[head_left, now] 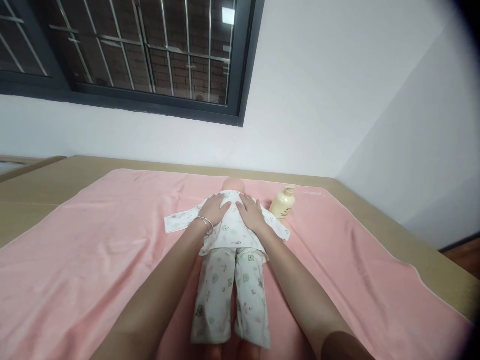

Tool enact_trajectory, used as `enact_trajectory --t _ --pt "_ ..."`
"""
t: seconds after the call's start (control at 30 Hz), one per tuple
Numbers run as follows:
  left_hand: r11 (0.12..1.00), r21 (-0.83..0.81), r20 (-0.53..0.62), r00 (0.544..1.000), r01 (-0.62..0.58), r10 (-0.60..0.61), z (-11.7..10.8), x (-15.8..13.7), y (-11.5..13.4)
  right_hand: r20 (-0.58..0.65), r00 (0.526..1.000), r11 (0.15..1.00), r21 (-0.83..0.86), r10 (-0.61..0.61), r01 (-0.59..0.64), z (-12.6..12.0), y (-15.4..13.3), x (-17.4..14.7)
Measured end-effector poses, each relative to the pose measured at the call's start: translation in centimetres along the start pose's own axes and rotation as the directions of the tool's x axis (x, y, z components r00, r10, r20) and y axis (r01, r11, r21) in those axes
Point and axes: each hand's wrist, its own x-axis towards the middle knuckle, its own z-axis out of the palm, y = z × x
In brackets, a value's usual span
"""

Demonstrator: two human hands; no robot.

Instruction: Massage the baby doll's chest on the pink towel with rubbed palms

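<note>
A baby doll (pixel 233 185) lies stretched out on a pink blanket (pixel 142 240), its head away from me and its legs toward me. It wears a white printed long-sleeved top (pixel 233 227) and matching trousers (pixel 215 295). My left hand (pixel 214 209) rests flat on the left side of the upper body, fingers extended, with bracelets at the wrist. On the right side lies my right hand (pixel 251 212), also flat with fingers apart. Neither hand grips anything. Whether the doll faces up or down I cannot tell.
A cream pump bottle (pixel 284 203) stands tilted in view on the blanket, right of the doll. The blanket covers a wooden surface (pixel 93 164) that meets a white wall (pixel 300 100). A dark-framed barred window (pixel 150 55) is at the upper left.
</note>
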Motion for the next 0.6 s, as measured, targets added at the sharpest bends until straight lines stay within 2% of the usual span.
enact_trajectory --t 0.07,0.17,0.33,0.6 --pt "0.998 -0.015 0.023 0.998 0.067 -0.067 0.35 0.23 -0.97 -0.009 1.000 1.000 0.009 0.028 -0.028 0.73 0.79 0.39" --pt "0.989 0.003 0.023 0.989 0.146 -0.146 0.61 0.05 -1.15 0.004 0.999 0.999 -0.004 0.045 -0.045 0.84 1.08 0.48" --pt "0.986 0.024 0.016 0.986 0.166 -0.166 0.77 -0.22 -0.58 0.013 0.998 0.998 -0.013 0.062 -0.062 0.51 0.73 0.37" --pt "0.985 0.019 0.022 0.985 0.173 -0.173 1.11 -0.10 -1.06 0.023 0.998 0.998 -0.021 0.061 -0.060 0.38 0.54 0.19"
